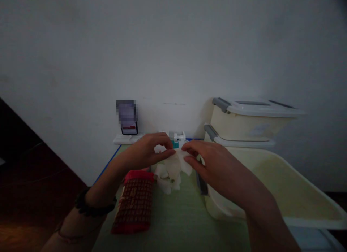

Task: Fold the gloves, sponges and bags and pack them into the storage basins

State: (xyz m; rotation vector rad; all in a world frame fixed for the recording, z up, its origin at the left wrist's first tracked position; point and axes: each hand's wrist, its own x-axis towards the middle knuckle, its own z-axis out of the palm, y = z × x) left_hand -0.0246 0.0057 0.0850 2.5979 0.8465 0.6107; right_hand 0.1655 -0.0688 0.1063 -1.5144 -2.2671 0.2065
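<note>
A thin white piece of tissue point(173, 166) hangs between my two hands above the green tabletop. My left hand point(155, 148) pinches its upper left edge between thumb and fingers. From the other side, my right hand point(204, 156) grips its upper right part, also in a pinch. Below and just behind it lie several crumpled white tissue pieces point(165, 185) on the table. Close to my left forearm rests a red and brown woven-pattern case point(135, 201) with red ends.
A phone point(128, 118) with a blurred screen stands on a white base against the wall. At right are stacked cream bins with a white lid point(260, 109) and a large open cream tub point(227, 208). Small white and teal items point(177, 138) sit at the back of the green table point(179, 223).
</note>
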